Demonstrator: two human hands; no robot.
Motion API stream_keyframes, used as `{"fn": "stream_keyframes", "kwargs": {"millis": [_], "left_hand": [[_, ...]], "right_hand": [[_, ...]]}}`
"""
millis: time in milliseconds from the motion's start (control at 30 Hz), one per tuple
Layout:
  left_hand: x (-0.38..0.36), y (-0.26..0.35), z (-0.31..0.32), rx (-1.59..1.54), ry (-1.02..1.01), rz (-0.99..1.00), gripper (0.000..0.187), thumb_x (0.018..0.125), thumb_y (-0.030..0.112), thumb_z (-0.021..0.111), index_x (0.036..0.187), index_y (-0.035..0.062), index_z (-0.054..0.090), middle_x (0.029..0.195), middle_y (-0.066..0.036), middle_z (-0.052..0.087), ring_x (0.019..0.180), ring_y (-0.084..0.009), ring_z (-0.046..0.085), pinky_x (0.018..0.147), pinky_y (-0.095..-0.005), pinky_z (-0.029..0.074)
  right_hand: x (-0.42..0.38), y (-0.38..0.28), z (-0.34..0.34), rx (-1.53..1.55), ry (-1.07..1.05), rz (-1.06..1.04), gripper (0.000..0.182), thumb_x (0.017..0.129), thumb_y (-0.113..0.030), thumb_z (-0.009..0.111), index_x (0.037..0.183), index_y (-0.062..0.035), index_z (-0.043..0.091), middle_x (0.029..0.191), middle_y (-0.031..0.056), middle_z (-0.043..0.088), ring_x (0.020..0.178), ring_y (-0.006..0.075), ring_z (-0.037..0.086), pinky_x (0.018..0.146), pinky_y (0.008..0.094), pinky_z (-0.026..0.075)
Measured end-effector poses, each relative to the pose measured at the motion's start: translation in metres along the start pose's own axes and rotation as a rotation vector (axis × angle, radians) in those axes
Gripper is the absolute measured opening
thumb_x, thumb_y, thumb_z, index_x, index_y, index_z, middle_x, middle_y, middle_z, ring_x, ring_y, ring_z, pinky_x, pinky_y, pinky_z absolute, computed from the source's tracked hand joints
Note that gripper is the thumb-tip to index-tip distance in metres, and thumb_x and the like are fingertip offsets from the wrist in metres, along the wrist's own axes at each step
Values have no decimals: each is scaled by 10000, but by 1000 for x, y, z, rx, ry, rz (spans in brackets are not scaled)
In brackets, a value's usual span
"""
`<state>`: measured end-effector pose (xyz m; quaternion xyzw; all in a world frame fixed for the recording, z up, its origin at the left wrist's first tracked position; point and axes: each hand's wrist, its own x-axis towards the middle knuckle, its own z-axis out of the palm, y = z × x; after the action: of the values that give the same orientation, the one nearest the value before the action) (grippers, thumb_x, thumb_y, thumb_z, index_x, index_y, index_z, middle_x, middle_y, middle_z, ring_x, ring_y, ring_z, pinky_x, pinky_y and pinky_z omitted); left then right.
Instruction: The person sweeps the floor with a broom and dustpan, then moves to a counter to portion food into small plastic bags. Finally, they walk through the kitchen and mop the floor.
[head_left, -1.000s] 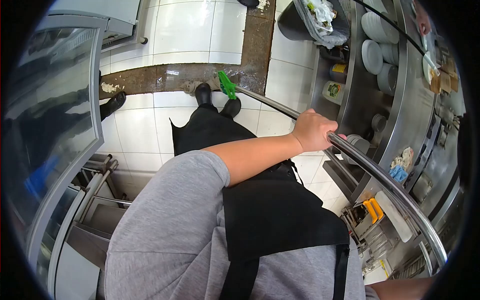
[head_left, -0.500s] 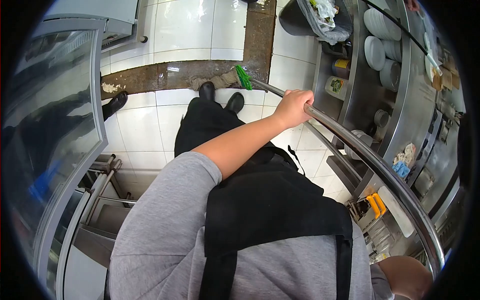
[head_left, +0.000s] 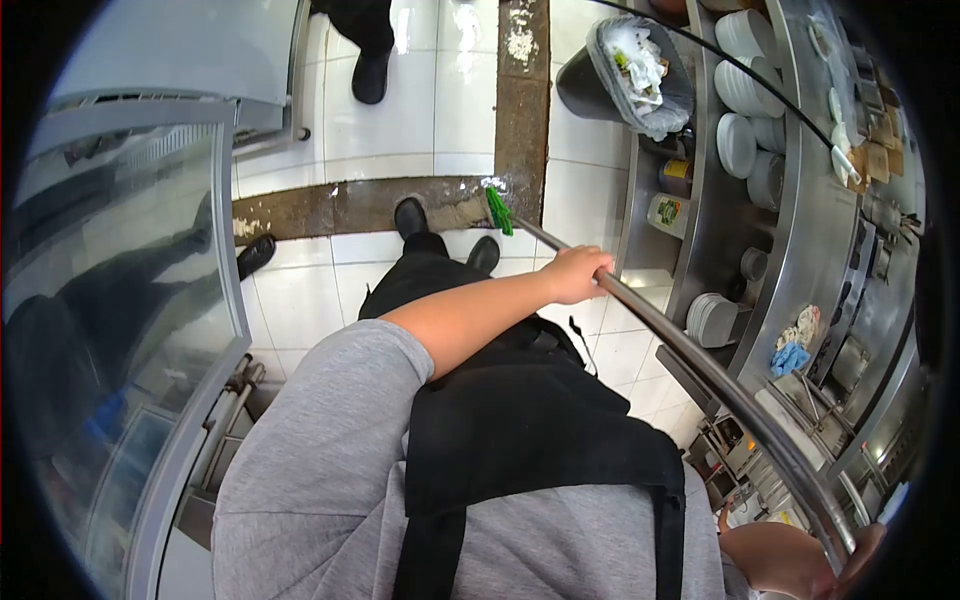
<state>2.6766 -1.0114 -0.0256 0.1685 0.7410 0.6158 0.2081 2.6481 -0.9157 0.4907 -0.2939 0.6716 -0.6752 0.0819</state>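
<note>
My left hand (head_left: 578,275) is wrapped around the metal handle of a mop (head_left: 690,365), at about the middle of the view. The handle slants from the lower right towards the floor ahead. At its far end is a green mop head (head_left: 498,210) with greyish strands (head_left: 458,216) lying on the wet brown floor strip, beside my black shoe. My right hand (head_left: 862,560), dim at the lower right edge, closes round the upper end of the handle; its fingers are partly hidden.
A lined bin (head_left: 575,85) with waste stands ahead right. Steel shelves (head_left: 690,240) with stacked plates (head_left: 736,145) run along the right. On the left is a glass door (head_left: 130,330). Another person's shoe (head_left: 370,75) is ahead; food scraps (head_left: 520,40) lie on the brown strip.
The mop's strands have shifted right and now lie shorter behind my shoe. My left hand sits slightly lower in view, and my right hand has come into sight. Another person's leg has appeared ahead.
</note>
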Motion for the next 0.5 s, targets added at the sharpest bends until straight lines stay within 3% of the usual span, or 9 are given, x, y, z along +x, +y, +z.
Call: {"fn": "stream_keyframes", "kwargs": {"millis": [200, 400, 500], "left_hand": [[6, 5, -1, -24, -229, 13, 275, 765, 194, 742, 926, 97, 542, 918, -73, 573, 919, -260, 584, 787, -374, 465], [8, 11, 43, -5, -238, 26, 261, 796, 181, 726, 942, 78, 536, 930, -101, 571, 909, -271, 578, 799, -371, 464], [14, 14, 57, 4, -171, 35, 248, 801, 142, 705, 963, 73, 531, 938, -111, 564, 907, -286, 565, 813, -375, 455]], "right_hand": [[-27, -4, -11, -37, 34, 24, 327, 944, -337, 555, 715, -163, 397, 508, -109, 355, 414, 30, 332, 440, 213, 309], [-85, -1, -45, 14, 194, -100, 298, 921, -246, 587, 716, -166, 386, 501, -99, 375, 401, 10, 341, 418, 191, 308], [-103, -4, -59, 55, 291, -186, 276, 935, -203, 590, 757, -124, 396, 511, -70, 407, 399, 41, 404, 419, 210, 357]]}}
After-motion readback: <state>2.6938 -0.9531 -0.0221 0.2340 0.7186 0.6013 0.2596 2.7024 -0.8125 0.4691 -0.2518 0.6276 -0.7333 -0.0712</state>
